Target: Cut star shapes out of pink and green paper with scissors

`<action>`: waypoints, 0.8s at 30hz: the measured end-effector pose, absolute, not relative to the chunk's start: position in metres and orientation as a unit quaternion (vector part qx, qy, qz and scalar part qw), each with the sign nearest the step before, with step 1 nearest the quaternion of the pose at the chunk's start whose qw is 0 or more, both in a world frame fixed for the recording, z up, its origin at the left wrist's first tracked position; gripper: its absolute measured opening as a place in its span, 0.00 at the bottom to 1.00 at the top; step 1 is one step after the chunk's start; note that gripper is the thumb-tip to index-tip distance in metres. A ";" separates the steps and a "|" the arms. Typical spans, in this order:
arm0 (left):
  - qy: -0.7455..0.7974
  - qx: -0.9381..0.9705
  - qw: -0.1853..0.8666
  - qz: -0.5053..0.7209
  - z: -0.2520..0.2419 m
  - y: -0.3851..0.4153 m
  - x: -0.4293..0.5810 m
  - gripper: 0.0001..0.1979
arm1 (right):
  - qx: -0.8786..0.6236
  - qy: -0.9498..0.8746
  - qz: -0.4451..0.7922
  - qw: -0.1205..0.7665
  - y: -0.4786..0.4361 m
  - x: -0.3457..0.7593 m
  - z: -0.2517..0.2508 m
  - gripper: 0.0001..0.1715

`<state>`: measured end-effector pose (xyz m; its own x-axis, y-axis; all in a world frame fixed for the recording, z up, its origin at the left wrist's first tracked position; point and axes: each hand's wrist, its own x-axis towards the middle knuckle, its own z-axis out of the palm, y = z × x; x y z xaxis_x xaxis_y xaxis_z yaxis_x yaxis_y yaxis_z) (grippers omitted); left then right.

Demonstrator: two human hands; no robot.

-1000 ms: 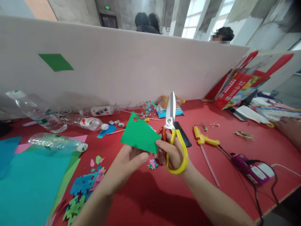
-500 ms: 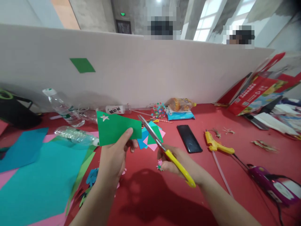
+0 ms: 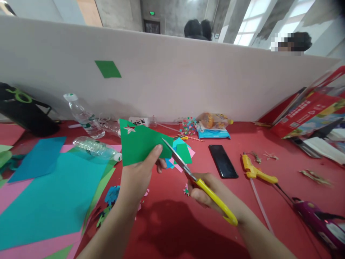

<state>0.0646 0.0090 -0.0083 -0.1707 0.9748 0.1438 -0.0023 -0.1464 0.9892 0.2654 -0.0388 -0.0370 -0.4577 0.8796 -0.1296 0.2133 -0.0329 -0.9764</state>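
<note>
My left hand [image 3: 145,162] pinches a sheet of green paper [image 3: 137,145] between thumb and fingers, held above the table. Near its upper left corner the sheet has a star-shaped hole [image 3: 129,129]. Closed around yellow-handled scissors [image 3: 215,199] is my right hand [image 3: 207,189]. The blades point up and left, and their tips overlap the right part of the green sheet near my left thumb; whether they grip the paper I cannot tell. Behind the blades lie small blue, pink and green paper pieces [image 3: 183,154]. Below them sits a little cluster of paper stars [image 3: 186,189].
Large coloured sheets [image 3: 59,194] cover the table's left side, with plastic bottles [image 3: 83,117] behind. To the right lie a black phone [image 3: 223,161], a yellow glue gun [image 3: 257,172] and a purple device [image 3: 319,225]. A white partition [image 3: 172,82] stands at the back.
The scissors' tips have gone from the green sheet's right edge to overlapping the sheet. Both hands and the whole scene have shifted slightly right in view.
</note>
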 end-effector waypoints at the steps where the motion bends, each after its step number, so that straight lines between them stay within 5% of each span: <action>1: 0.500 0.485 0.421 0.580 -0.009 0.009 0.064 0.15 | -0.440 -0.631 0.570 0.289 -0.039 0.265 -0.038 0.33; 24: 0.550 0.498 0.377 0.555 0.007 0.000 0.064 0.20 | -0.446 -0.624 0.571 0.292 -0.045 0.258 -0.035 0.34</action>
<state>0.0643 -0.0004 0.0074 -0.2208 0.9655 0.1382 0.1298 -0.1114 0.9853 0.2578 -0.0447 -0.0351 -0.4312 0.8907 -0.1441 0.2235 -0.0492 -0.9735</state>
